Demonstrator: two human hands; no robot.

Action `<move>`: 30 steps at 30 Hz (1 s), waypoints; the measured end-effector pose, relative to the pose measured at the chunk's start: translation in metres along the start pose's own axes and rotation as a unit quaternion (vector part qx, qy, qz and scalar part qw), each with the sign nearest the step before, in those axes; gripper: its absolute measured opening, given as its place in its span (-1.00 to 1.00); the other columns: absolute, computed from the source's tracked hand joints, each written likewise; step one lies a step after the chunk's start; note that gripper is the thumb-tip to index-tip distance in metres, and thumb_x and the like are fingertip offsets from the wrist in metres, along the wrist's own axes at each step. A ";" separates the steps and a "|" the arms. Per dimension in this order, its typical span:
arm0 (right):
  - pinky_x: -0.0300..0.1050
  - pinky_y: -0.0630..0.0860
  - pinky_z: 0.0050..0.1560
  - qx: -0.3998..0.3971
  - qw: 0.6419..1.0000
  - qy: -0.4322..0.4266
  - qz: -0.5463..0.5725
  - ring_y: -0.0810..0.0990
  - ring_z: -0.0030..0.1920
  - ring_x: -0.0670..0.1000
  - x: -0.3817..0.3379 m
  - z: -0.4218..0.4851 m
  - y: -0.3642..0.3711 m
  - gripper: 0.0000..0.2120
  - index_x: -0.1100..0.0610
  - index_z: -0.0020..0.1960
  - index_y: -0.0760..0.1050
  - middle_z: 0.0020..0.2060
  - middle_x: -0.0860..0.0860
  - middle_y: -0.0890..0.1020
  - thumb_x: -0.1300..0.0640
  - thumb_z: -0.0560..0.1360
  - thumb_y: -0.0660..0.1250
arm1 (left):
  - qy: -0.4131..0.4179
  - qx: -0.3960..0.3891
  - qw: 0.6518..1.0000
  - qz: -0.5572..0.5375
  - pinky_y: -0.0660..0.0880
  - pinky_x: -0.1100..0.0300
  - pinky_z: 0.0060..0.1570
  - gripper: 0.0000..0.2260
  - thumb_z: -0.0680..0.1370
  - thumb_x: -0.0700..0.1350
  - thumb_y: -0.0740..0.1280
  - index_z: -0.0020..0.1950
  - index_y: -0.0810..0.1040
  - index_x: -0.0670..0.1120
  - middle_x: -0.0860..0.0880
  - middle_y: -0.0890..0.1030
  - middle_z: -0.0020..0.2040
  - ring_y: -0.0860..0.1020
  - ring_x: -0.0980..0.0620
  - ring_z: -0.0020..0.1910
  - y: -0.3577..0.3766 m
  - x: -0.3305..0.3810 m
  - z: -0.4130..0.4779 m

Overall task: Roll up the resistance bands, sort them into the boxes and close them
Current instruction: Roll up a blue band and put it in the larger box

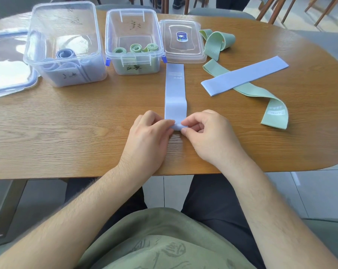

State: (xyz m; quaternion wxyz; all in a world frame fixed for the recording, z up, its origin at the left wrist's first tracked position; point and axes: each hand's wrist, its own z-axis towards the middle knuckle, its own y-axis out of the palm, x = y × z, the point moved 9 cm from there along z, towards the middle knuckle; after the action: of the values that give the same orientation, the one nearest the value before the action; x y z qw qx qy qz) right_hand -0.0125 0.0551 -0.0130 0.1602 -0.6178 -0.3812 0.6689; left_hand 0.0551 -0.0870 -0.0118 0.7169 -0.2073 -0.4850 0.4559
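Left hand (147, 134) and right hand (209, 134) pinch the blue band (175, 90) at its near end, roll barely begun; three loose bands (244, 78) toward the right edge of the table (67, 133), boxes (134, 64) unlidded.

Left hand (150, 133) and right hand (205, 131) pinch the rolled near end of a blue resistance band (175, 90) laid flat on the wooden table (67, 129), pointing toward the open box of green rolls (134, 41).

Head-worn camera looks forward and down, close over the table (67, 121).
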 end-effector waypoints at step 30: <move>-0.20 0.52 -0.05 0.014 0.995 -0.076 -0.064 0.54 -0.07 -0.09 -0.012 0.018 0.001 -0.79 -0.03 0.26 0.52 -0.06 -0.10 0.54 0.06 0.63 0.29 | -0.007 -0.028 0.999 0.044 0.50 -0.12 -0.04 -0.83 0.58 -0.05 0.31 0.10 0.61 -0.07 -0.07 0.54 -0.06 0.48 -0.16 -0.10 0.008 -0.006 0.023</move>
State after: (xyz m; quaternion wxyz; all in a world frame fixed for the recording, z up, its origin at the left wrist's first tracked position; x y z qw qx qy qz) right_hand -0.0269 0.0412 -0.0062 0.1815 -0.5372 -0.4212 0.7078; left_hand 0.0309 -0.0914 -0.0101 0.6870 -0.2454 -0.4929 0.4742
